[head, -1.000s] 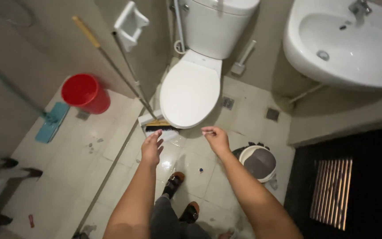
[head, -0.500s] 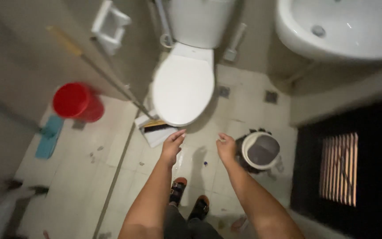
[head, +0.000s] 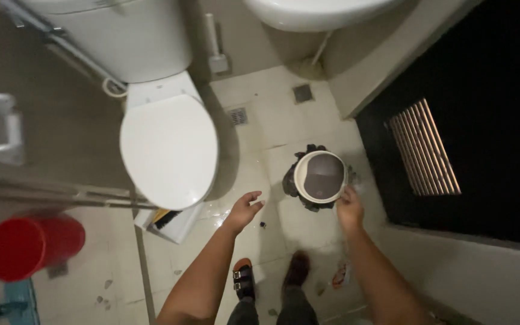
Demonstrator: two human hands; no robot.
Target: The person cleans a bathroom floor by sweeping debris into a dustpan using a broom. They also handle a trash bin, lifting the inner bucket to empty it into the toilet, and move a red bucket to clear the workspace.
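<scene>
I look down at a tiled bathroom floor. My right hand (head: 349, 209) reaches to the near rim of a small round waste bin (head: 320, 176) with a white ring lid and a dark bag; its fingers touch the rim, and a grip is not clear. My left hand (head: 245, 210) hovers open above the wet tiles, just right of the closed white toilet (head: 168, 147). My sandalled feet (head: 243, 278) stand below the hands.
A dustpan with a brush (head: 170, 222) lies at the toilet's front left, its long handle (head: 43, 192) running left. A red bucket (head: 30, 245) stands far left. A basin (head: 320, 12) hangs at the top. A dark doorway with a slatted mat (head: 424, 147) lies right.
The view has swung right and down. Both hands moved right; my right hand has come down onto the waste bin's rim, and my left hand has left the dustpan area.
</scene>
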